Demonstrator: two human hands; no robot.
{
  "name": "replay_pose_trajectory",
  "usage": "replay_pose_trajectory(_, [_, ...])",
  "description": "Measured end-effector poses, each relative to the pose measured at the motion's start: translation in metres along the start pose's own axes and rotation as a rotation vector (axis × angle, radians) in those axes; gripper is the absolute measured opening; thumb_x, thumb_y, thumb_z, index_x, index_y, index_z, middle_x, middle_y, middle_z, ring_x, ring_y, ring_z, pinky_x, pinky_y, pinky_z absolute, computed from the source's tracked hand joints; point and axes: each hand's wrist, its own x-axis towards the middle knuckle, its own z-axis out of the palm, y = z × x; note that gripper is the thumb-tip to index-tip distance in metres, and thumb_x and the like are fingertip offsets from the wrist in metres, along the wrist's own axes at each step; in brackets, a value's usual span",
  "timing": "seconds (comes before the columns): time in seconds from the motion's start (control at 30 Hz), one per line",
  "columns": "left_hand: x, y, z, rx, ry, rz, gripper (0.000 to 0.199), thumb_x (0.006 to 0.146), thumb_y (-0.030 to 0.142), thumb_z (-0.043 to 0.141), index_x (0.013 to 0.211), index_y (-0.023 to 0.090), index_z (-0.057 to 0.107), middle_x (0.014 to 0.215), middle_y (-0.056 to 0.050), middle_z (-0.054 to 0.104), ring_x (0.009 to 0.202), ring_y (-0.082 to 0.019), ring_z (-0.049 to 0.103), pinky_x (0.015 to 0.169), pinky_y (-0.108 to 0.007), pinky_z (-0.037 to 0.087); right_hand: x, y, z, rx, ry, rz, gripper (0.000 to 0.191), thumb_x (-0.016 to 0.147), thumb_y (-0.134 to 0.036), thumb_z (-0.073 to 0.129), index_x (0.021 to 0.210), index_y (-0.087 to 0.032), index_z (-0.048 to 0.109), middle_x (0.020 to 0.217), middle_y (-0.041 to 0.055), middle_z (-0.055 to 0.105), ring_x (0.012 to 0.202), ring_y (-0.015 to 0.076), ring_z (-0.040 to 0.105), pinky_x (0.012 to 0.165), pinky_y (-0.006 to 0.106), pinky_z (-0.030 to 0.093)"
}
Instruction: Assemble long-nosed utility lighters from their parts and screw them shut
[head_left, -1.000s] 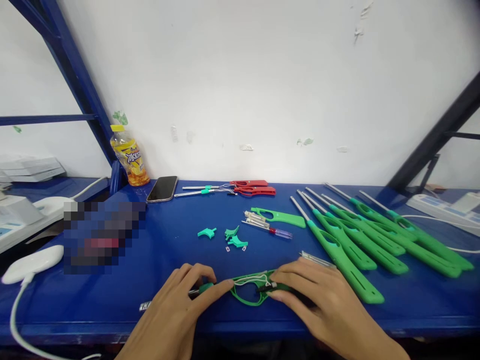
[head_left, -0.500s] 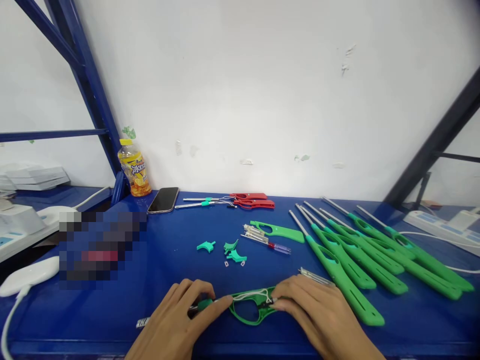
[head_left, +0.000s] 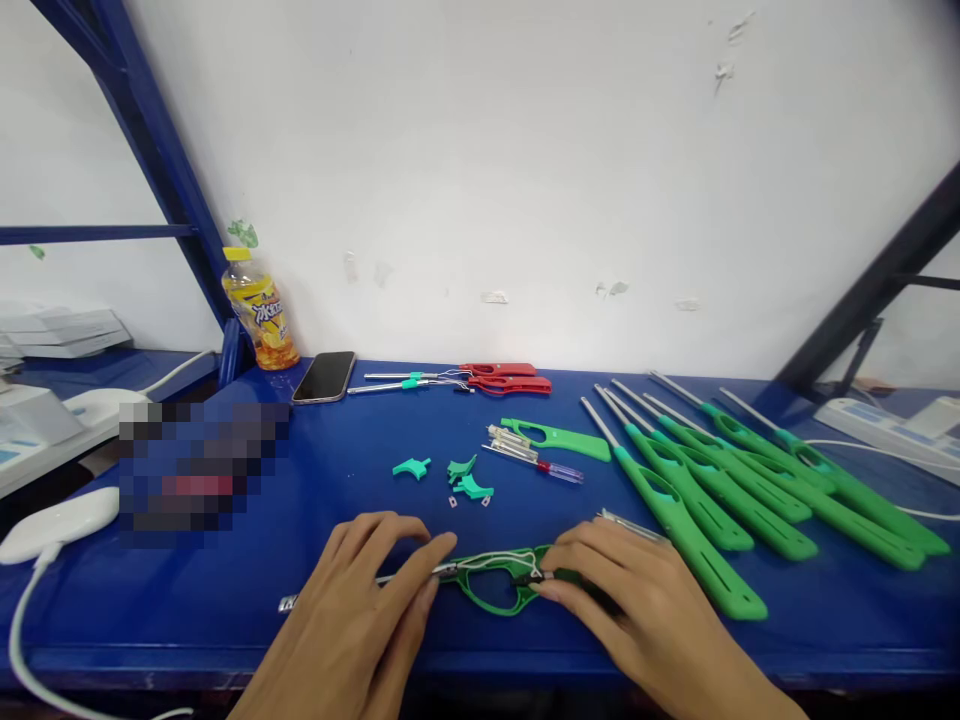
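On the blue table [head_left: 337, 450], near its front edge, a green lighter shell [head_left: 498, 609] is lying lengthwise left to right, metal tube [head_left: 447, 569] pointing left. The left hand [head_left: 360, 590] is pinching and partly covering the tube; the right hand's [head_left: 637, 590] fingers are gripping and hiding the other end.

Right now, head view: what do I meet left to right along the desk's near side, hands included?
White oval device → left hand → green handle shell with wires → right hand.
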Motion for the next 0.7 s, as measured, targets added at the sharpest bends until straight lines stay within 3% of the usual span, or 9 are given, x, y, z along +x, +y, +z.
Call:
replay_pose_trajectory(0.13, [0.034,-0.003,-0.003,0.261,-0.034,-0.163,0.043,0.101,0.009,0.045,0.134,0.017,0.071,0.125,-0.018,0.067,0.112,-0.037,0.063,0.086,-0.052,0.057,0.000,0.001,0.001,0.008,-0.008,-0.018,0.007,0.110,-0.030,0.060,0.106,-0.029,0.066,0.102,-0.0040,0.074,0.088,0.0177,0.070,0.088,0.035,0.046])
replay_pose_trajectory(0.23, [0.060,-0.011,-0.007,0.438,-0.246,-0.318,0.048,0.094,0.001,0.047,0.134,0.012,0.072,0.120,-0.021,0.069,0.101,-0.040,0.067,0.080,-0.051,0.057,0.000,0.001,0.001,0.013,-0.024,-0.036,0.009,0.110,-0.028,0.058,0.108,-0.029,0.067,0.103,-0.0038,0.074,0.088,0.0174,0.070,0.090,0.035,0.046])
replay_pose_trajectory(0.33, [0.075,-0.022,-0.007,0.430,-0.345,-0.316,0.046,0.094,-0.002,0.046,0.127,0.014,0.074,0.113,-0.017,0.072,0.099,-0.036,0.070,0.079,-0.046,0.056,0.001,0.001,-0.001,0.001,-0.022,-0.049,0.014,0.111,-0.029,0.056,0.105,-0.027,0.069,0.101,-0.0029,0.075,0.087,0.0170,0.071,0.087,0.034,0.048])
replay_pose_trajectory(0.47, [0.081,-0.036,-0.002,0.405,-0.363,-0.245,0.037,0.094,-0.003,0.048,0.104,0.017,0.078,0.097,-0.010,0.075,0.090,-0.030,0.073,0.074,-0.037,0.054,0.004,-0.001,-0.005,0.002,-0.010,-0.066,0.018,0.111,-0.031,0.056,0.104,-0.026,0.071,0.099,-0.0008,0.076,0.086,0.0167,0.071,0.082,0.032,0.051])
replay_pose_trajectory(0.57, [0.079,-0.038,-0.002,0.404,-0.336,-0.211,0.038,0.096,-0.002,0.046,0.102,0.018,0.078,0.094,-0.008,0.076,0.088,-0.028,0.073,0.071,-0.034,0.052,0.006,-0.003,-0.008,0.023,-0.023,-0.048,0.018,0.111,-0.031,0.057,0.103,-0.025,0.072,0.099,0.0002,0.076,0.087,0.0173,0.071,0.082,0.031,0.052])
replay_pose_trajectory(0.67, [0.065,-0.027,-0.010,0.377,-0.228,-0.162,0.038,0.096,0.000,0.045,0.108,0.018,0.077,0.100,-0.009,0.075,0.091,-0.029,0.071,0.073,-0.037,0.054,0.006,-0.004,-0.009,0.027,-0.037,-0.016,0.018,0.111,-0.030,0.056,0.105,-0.025,0.072,0.100,0.0006,0.076,0.088,0.0177,0.071,0.083,0.031,0.052])
replay_pose_trajectory(0.7, [0.057,-0.020,-0.012,0.316,-0.118,-0.096,0.038,0.096,0.002,0.045,0.110,0.018,0.076,0.102,-0.009,0.075,0.092,-0.030,0.071,0.074,-0.038,0.055,0.006,-0.004,-0.009,0.024,-0.041,-0.010,0.019,0.111,-0.031,0.055,0.104,-0.025,0.072,0.100,0.0007,0.076,0.087,0.0176,0.071,0.083,0.031,0.052])
